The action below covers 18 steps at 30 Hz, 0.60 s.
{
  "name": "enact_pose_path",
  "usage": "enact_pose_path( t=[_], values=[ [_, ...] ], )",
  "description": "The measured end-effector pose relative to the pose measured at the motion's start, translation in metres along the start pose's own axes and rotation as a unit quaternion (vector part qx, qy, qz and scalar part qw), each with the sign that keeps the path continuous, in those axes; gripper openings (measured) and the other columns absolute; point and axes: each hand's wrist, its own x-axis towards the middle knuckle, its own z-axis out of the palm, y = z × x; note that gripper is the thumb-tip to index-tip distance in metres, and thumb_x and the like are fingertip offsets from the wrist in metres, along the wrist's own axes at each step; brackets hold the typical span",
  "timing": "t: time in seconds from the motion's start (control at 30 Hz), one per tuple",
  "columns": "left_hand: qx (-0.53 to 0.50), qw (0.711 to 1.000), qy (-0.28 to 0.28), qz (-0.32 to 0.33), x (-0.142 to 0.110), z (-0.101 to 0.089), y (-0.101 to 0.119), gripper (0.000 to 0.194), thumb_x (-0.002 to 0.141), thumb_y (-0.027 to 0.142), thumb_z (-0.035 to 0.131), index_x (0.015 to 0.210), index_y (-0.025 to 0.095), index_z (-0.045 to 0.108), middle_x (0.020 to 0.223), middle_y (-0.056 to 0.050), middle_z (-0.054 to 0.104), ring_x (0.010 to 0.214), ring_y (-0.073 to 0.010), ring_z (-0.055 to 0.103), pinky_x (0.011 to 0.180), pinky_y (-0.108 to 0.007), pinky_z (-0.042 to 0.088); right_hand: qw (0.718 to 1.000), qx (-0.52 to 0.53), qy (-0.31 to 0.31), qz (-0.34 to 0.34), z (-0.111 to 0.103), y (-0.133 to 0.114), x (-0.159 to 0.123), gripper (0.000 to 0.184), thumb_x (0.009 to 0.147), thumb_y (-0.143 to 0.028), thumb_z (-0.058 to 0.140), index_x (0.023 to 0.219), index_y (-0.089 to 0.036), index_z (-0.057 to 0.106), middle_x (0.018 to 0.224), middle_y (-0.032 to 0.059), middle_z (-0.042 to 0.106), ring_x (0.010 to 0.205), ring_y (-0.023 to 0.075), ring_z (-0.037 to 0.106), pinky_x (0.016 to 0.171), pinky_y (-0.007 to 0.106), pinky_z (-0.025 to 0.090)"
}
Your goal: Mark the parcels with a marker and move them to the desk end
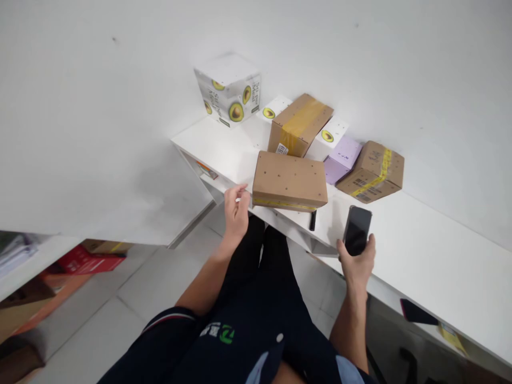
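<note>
My right hand point(357, 265) grips a dark-screened smartphone point(358, 229) by its lower end, raised over the front edge of the white desk. My left hand point(237, 212) is beside the left end of a brown cardboard box point(290, 175) dotted with small holes. Its fingers are loosely bent with a gap between thumb and forefinger, and no object shows in them. Whether the fingertips touch the box I cannot tell. A black pen-like object point(312, 220) pokes out from under the front of this box.
Behind are a taped brown carton point(298, 125), a lilac box point(342, 157), another taped carton point(372, 170) and a large white avocado-print box point(230, 93). The white desk point(448, 250) runs right along the wall. Shelves with red boxes point(92, 260) stand lower left.
</note>
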Motion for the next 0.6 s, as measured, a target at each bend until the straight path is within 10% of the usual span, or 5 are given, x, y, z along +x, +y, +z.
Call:
enact_pose_path(
  t=[0.27,0.6],
  values=[
    [0.031,0.946,-0.183,-0.266,0.049,0.006,-0.027,0.07,0.083,0.081,0.049,0.126,0.028,0.057,0.132,-0.012,0.056,0.08,-0.0193,0.064,0.066,-0.035,0.054,0.976,-0.208,-0.047,0.03,-0.014,0.019,0.027,0.108,0.071,-0.061,0.064,0.156,-0.004,0.031,0.14,0.0315,0.056,0.129,0.049,0.05,0.106,0.063,0.04],
    [-0.047,0.903,-0.268,-0.333,0.058,0.007,-0.014,0.078,0.081,0.067,0.064,0.143,0.031,0.036,0.145,-0.014,0.052,0.08,-0.0195,0.068,0.068,-0.037,0.059,0.96,-0.255,-0.099,0.059,-0.014,0.02,0.026,0.09,0.083,-0.067,0.048,0.157,-0.016,0.033,0.157,0.0201,0.043,0.141,0.047,0.037,0.111,0.066,0.034]
  ],
)
